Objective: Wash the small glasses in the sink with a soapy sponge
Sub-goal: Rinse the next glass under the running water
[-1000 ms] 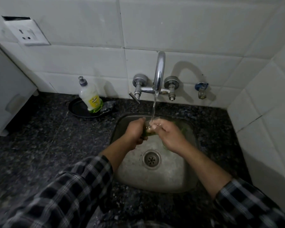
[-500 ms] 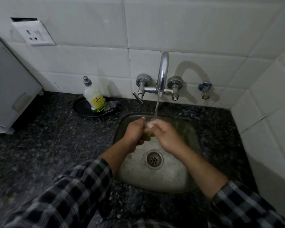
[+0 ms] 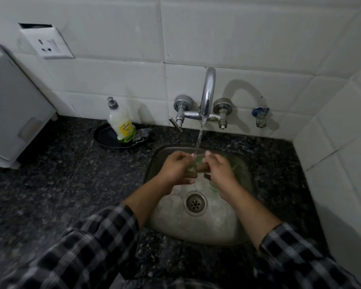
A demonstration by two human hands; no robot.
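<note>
Head view: the small glass (image 3: 196,163), clear with a greenish tint, is held over the back half of the sink (image 3: 196,230), directly under the tap (image 3: 207,90). It is caught between both hands and partly hidden by them. Blur and the fingers seen through it make it impossible to tell which way its mouth points or how its long axis lies.

The left hand (image 3: 173,170) has its fingers curled round the glass from the left. The right hand (image 3: 219,172) closes on it from the right, with its thumb at the top edge and its fingers curled against the glass.

A thin water stream (image 3: 199,138) falls from the spout onto the glass where the two hands meet. In the steel basin the drain (image 3: 195,202) lies nearer the person than the hands. A greenish thing (image 3: 213,186) shows just under the right palm, but I cannot tell whether it is a sponge or a glass.

On the dark granite countertop (image 3: 61,174), left of the tap, a dish soap bottle (image 3: 121,122) stands upright in a shallow black dish (image 3: 104,136). A dark crumpled thing (image 3: 143,134) lies at the dish's right edge. A white appliance (image 3: 10,105) stands at the far left, below a wall socket (image 3: 47,43). A blue-capped valve (image 3: 260,116) sits on the tiles right of the tap. Plaid sleeves (image 3: 81,247) cover both forearms.
</note>
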